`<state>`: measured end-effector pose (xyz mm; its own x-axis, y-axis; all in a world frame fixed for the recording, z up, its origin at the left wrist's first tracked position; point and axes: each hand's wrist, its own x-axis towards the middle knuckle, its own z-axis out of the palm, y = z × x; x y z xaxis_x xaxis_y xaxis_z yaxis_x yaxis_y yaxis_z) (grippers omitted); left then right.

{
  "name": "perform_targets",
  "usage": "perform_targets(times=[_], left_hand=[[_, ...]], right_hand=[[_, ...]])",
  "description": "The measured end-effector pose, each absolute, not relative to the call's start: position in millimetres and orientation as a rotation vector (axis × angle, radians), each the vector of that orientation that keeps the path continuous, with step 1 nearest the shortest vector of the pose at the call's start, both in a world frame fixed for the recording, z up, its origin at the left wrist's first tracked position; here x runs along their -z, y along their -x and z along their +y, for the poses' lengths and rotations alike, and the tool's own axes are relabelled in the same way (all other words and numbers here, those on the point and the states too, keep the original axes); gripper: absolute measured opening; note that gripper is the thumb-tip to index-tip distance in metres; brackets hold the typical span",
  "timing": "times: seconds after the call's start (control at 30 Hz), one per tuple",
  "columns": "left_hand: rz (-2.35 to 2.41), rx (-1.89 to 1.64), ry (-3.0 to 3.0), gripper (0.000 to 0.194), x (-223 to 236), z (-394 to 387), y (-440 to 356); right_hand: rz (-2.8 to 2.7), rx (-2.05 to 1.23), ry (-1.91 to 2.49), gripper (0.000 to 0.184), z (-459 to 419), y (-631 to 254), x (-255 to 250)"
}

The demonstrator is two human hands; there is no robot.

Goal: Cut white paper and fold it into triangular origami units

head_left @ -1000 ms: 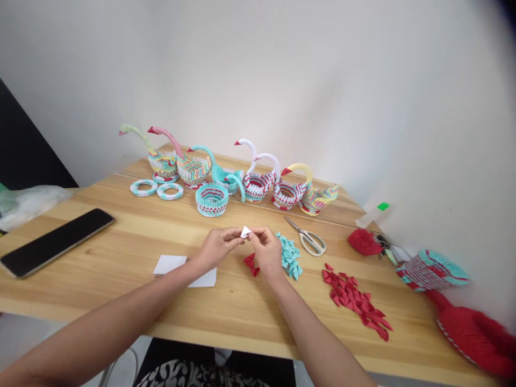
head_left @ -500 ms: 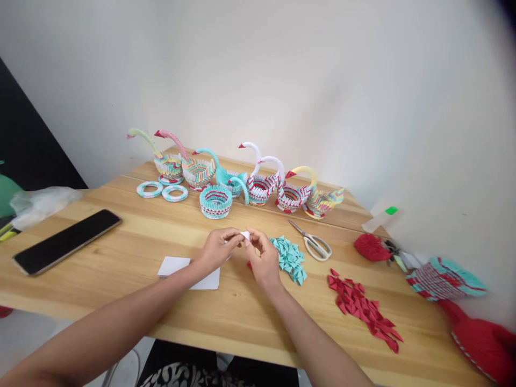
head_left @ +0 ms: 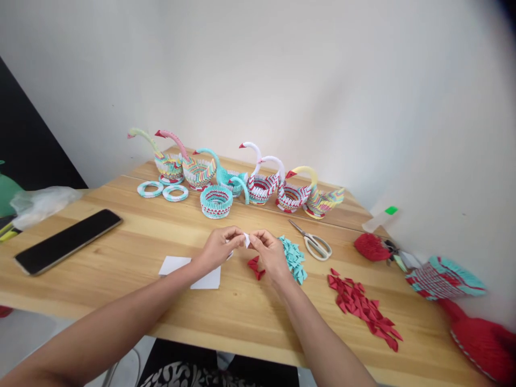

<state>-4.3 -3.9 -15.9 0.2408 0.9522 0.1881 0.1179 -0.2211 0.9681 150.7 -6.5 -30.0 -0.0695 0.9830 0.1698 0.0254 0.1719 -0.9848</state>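
A small folded piece of white paper [head_left: 247, 240] is pinched between both hands above the middle of the table. My left hand [head_left: 221, 247] grips its left side with thumb and forefinger. On the other side, my right hand [head_left: 271, 252] has its fingertips closed on the paper. White paper sheets [head_left: 206, 278] lie under my left wrist, partly hidden by it. A few red folded pieces [head_left: 256, 267] rest just below the hands. Beside my right hand is a heap of turquoise folded paper triangles [head_left: 294, 258], partly covered by that hand.
Scissors [head_left: 316, 244] and a pile of red triangles [head_left: 365, 309] lie to the right. Several paper swans [head_left: 262, 188] line the back, with a round paper basket [head_left: 216, 201] and two paper rings [head_left: 175, 193] before them. A phone [head_left: 68, 242] lies left; red paper pieces [head_left: 479, 338] stand far right.
My right hand has shifted slightly right and turned, uncovering the red pieces below. The white paper between the fingertips now stands more upright.
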Motion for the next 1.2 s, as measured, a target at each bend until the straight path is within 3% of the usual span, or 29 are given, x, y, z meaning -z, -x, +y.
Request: perform_targets(times=[0.33, 0.8, 1.2], left_hand=[[1.003, -1.107, -1.580, 0.031, 11.3, -7.4, 4.0], [1.072, -0.935, -1.492, 0.016, 16.0, -0.3, 5.3], [1.017, -0.975, -1.556, 0.022, 16.3, -1.7, 4.4]], right_hand=[[-1.434, -1.036, 1.076, 0.018, -6.6, -150.8, 34.8], [-1.430, -0.892, 1.168, 0.016, -4.7, -149.7, 40.5], [-1.426, -0.985, 1.124, 0.019, -4.7, -150.0, 37.9]])
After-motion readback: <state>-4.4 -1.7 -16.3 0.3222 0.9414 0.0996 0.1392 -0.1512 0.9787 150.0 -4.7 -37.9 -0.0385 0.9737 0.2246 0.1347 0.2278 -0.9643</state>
